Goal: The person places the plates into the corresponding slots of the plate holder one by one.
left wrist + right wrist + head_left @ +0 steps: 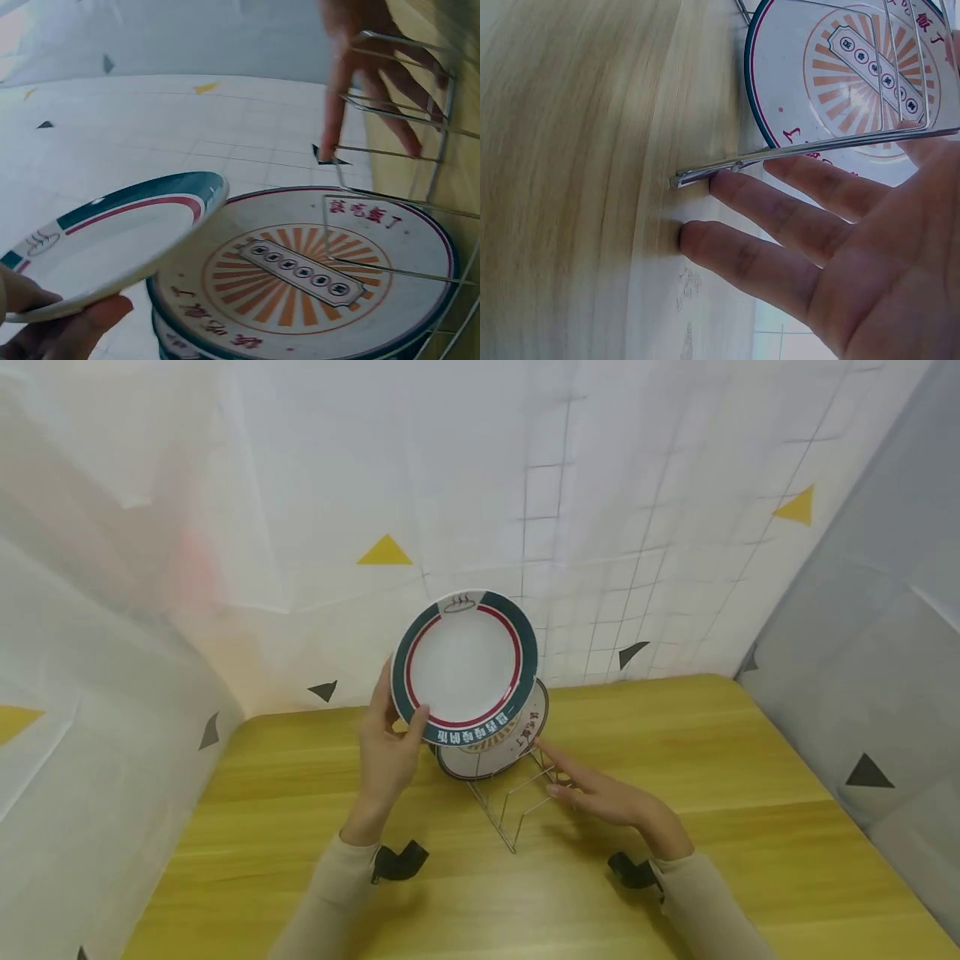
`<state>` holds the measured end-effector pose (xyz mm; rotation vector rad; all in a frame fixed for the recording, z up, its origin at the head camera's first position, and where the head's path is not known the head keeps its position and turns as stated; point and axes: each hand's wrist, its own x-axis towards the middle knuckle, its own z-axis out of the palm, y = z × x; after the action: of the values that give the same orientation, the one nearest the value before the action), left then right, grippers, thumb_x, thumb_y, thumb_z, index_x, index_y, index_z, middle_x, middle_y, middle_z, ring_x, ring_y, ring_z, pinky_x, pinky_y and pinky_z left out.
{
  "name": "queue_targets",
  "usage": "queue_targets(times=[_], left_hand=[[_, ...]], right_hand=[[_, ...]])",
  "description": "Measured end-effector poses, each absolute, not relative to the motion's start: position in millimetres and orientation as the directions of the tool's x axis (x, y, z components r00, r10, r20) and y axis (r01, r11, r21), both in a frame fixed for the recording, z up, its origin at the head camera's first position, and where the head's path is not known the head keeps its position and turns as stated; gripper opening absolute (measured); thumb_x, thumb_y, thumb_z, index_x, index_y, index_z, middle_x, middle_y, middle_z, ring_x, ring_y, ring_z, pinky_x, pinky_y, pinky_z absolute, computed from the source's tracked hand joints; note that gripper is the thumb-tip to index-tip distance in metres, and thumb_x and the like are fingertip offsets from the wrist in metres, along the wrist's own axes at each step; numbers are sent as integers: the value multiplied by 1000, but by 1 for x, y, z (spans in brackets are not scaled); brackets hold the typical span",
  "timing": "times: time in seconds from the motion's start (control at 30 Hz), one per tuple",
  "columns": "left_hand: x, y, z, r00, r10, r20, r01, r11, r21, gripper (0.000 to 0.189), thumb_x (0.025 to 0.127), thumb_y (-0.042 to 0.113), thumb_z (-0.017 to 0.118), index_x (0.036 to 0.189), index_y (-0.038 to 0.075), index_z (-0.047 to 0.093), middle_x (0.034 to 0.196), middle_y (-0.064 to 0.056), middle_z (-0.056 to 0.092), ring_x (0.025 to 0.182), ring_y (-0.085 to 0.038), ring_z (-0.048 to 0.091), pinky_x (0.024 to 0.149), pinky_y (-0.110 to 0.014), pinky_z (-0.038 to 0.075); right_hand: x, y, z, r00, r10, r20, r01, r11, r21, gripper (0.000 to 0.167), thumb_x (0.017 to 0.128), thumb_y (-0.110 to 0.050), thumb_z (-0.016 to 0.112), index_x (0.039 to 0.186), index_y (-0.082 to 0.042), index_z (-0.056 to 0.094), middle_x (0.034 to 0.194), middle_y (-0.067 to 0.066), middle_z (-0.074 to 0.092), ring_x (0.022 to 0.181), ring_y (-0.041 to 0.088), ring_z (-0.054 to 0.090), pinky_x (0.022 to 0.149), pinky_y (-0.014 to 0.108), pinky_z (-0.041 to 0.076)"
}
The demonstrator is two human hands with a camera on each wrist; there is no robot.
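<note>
My left hand (386, 756) pinches the lower left rim of a white plate (465, 668) with a green border and a red ring. The plate is raised and tilted, its face towards the head view. Behind it, a plate with an orange sunburst (315, 277) stands in a wire dish rack (492, 817), partly hidden in the head view. In the left wrist view, another rim shows behind the sunburst plate. My right hand (607, 797) is at the rack's right side, fingers extended, with fingertips (724, 181) against its wire base.
The rack stands on a yellow wood-grain table (645, 743). A white sheet wall (315, 485) with grid lines and small triangles rises behind it, and grey-white sheets (885, 668) close the sides. Black wrist mounts (401, 862) sit at both sleeves.
</note>
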<state>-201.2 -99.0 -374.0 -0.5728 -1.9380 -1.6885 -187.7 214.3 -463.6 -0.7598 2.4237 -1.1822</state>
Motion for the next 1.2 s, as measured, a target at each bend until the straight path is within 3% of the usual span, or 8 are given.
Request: queue_targets(times=[0.13, 0.27, 0.5, 0.6, 0.67, 0.73, 0.97, 1.2], left_hand=[[-198, -86, -378, -672, 22, 740, 721, 247, 647, 68, 86, -16, 62, 148, 4, 42, 130, -23, 59, 95, -36, 67, 54, -27, 58], [-211, -82, -399, -580, 63, 813, 778, 338, 529, 66, 84, -15, 63, 145, 6, 47, 127, -16, 64, 85, -24, 66, 45, -16, 48], [-221, -79, -415, -587, 131, 799, 778, 363, 513, 66, 83, -15, 63, 144, 9, 49, 134, -14, 61, 70, -18, 55, 44, -16, 41], [-222, -76, -419, -579, 174, 797, 787, 375, 490, 67, 81, -16, 63, 142, 8, 51, 107, -13, 68, 65, -15, 50, 47, -13, 38], [-221, -74, -422, -581, 208, 787, 785, 399, 474, 68, 80, -14, 64, 142, 11, 51, 85, -8, 63, 62, -12, 44, 48, -12, 37], [-220, -71, -424, -582, 239, 777, 784, 419, 458, 68, 80, -13, 65, 142, 11, 52, 77, -6, 57, 62, -11, 42, 49, -14, 38], [-215, -65, -431, -652, 319, 687, 729, 513, 453, 74, 79, -11, 65, 144, 19, 50, 91, -9, 67, 70, -13, 52, 59, -26, 46], [-212, -63, -430, -701, 346, 623, 693, 535, 483, 72, 79, -16, 63, 142, 15, 48, 125, -12, 64, 110, -26, 64, 86, -40, 56]], right_hand=[[-187, 215, -464, -798, -597, -82, -303, 515, -802, 69, 104, -36, 44, 157, -36, 2, 166, 5, 2, 151, 34, 10, 116, 64, 17], [-188, 216, -463, -796, -597, -96, -289, 515, -807, 69, 104, -37, 44, 158, -34, 2, 166, 7, 3, 150, 34, 11, 115, 64, 18], [-190, 216, -464, -789, -603, -113, -277, 515, -812, 69, 104, -37, 44, 159, -30, 3, 166, 1, 2, 151, 32, 12, 116, 62, 19], [-190, 216, -464, -782, -614, -104, -284, 500, -818, 69, 104, -35, 44, 159, -27, 2, 166, 1, 1, 151, 31, 11, 116, 62, 19], [-189, 217, -464, -779, -620, -98, -287, 490, -823, 69, 104, -34, 44, 159, -27, 2, 166, 0, 1, 151, 31, 10, 116, 63, 19], [-189, 217, -464, -778, -621, -98, -285, 487, -826, 69, 104, -33, 44, 159, -27, 2, 166, -1, 1, 151, 31, 10, 116, 63, 18], [-188, 218, -468, -783, -615, -94, -289, 494, -820, 68, 105, -32, 42, 159, -26, 2, 166, 5, 4, 149, 37, 14, 114, 65, 21], [-189, 218, -469, -786, -611, -95, -296, 506, -810, 66, 105, -32, 41, 159, -25, 3, 166, 4, 2, 149, 38, 17, 115, 64, 21]])
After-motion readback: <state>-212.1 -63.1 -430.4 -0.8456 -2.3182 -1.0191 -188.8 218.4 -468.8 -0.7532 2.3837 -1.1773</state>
